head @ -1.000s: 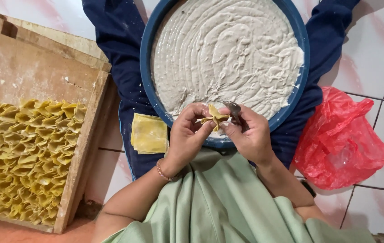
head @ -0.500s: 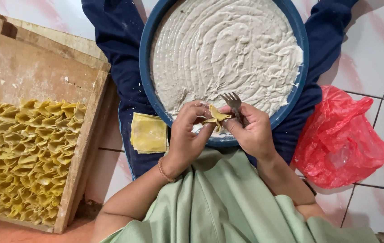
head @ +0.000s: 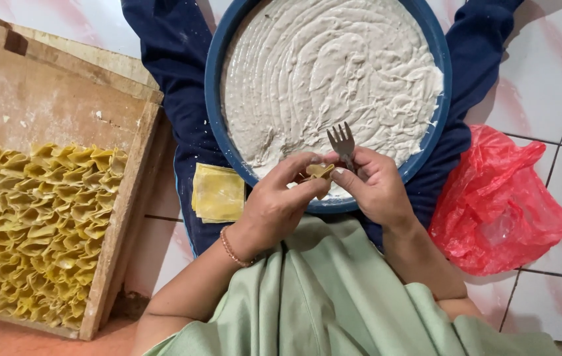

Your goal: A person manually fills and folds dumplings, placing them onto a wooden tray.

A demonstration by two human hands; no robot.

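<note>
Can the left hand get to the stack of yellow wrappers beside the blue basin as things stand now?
Probably yes. The wrappers lie uncovered just left of the left hand, with nothing between them. But that hand pinches a folded dumpling together with the right hand, so it must let go first.

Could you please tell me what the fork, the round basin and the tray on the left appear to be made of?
The fork looks like metal: grey with a dull shine. The basin seems to be plastic: even blue, smooth, thin-rimmed. The tray looks like bare wood: brown grain, plank edges, dusted pale.

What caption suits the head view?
Both hands fold a yellow wrapper over a blue basin of pale filling.
</note>
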